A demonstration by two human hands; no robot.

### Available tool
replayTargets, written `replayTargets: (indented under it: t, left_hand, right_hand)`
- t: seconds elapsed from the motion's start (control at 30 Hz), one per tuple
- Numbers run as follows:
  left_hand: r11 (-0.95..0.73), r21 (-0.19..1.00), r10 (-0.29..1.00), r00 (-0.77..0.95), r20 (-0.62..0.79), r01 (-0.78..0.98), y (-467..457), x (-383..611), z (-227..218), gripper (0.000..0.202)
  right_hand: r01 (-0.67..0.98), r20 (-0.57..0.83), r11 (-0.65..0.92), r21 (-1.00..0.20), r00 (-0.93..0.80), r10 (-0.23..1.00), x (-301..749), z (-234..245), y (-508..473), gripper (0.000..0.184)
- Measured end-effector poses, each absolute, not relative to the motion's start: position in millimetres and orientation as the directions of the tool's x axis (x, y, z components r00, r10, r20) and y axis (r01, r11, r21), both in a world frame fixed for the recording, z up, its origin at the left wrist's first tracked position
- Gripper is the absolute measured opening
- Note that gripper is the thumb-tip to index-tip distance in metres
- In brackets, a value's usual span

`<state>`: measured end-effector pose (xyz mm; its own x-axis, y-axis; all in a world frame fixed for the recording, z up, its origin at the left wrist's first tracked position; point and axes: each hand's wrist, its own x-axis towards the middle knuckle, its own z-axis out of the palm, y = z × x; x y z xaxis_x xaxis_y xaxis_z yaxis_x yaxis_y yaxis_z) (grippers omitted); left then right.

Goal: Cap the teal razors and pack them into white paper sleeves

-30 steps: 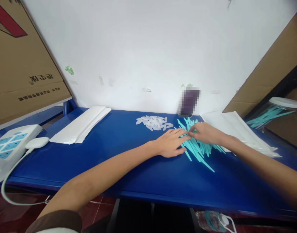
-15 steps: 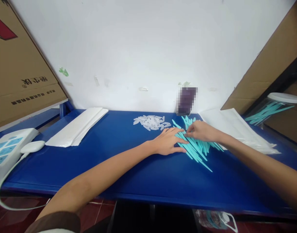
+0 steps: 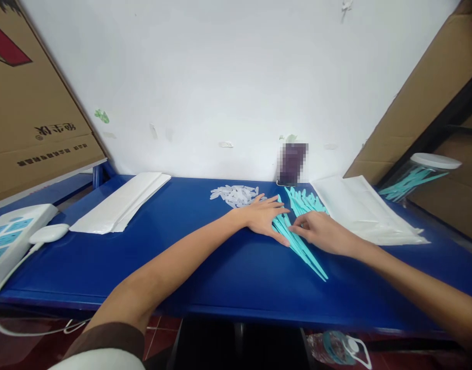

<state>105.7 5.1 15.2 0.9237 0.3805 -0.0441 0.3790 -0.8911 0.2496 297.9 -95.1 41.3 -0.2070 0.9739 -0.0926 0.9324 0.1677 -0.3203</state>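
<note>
A pile of thin turquoise plastic sticks [image 3: 303,241] lies on the blue table [image 3: 182,257] right of centre. My left hand [image 3: 265,218] rests flat on the pile's left side, fingers stretched out. My right hand [image 3: 321,232] lies on the pile's right side, its fingertips pressing on the sticks, fingers loosely bent. A heap of small clear plastic caps [image 3: 234,194] sits just behind my left hand.
White bags lie stacked at the back left [image 3: 120,203] and back right [image 3: 361,208]. A white device [image 3: 12,234] with a cable stands at the left edge. Cardboard boxes [image 3: 35,103] lean on both sides. A clear jar of turquoise sticks [image 3: 413,177] stands at the right.
My right hand has slid toward me along the sticks, drawing some into a narrower bundle. My left hand shifted slightly back and left. The camera tilted a little.
</note>
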Motion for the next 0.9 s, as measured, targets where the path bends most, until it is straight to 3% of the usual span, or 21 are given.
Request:
replayTargets:
  t: [0.23,0.4,0.57,0.8,0.9]
  left_hand:
    - [-0.945,0.177,0.299,0.946,0.129,0.274,-11,95,5,0.072]
    - [-0.971,0.135,0.221,0.952,0.209,0.196,-30,80,7,0.063]
    - [-0.972,0.039,0.234,0.941,0.245,0.231,-42,48,13,0.056]
    - [-0.904,0.189,0.414,0.895,0.168,0.383,-38,-12,18,0.057]
    - [-0.859,0.252,0.491,0.856,0.163,0.445,-39,-27,19,0.058]
  right_hand:
    - [0.96,-0.076,0.196,-0.201,-0.214,0.974,301,27,-158,0.068]
    - [0.96,-0.073,0.25,-0.126,-0.26,0.963,304,14,-178,0.063]
    - [0.925,-0.042,0.366,-0.098,-0.372,0.927,288,20,-171,0.054]
    - [0.817,0.051,0.558,-0.149,-0.557,0.829,239,20,-123,0.045]
    - [0.745,0.14,0.593,-0.307,-0.581,0.802,221,14,-102,0.038]
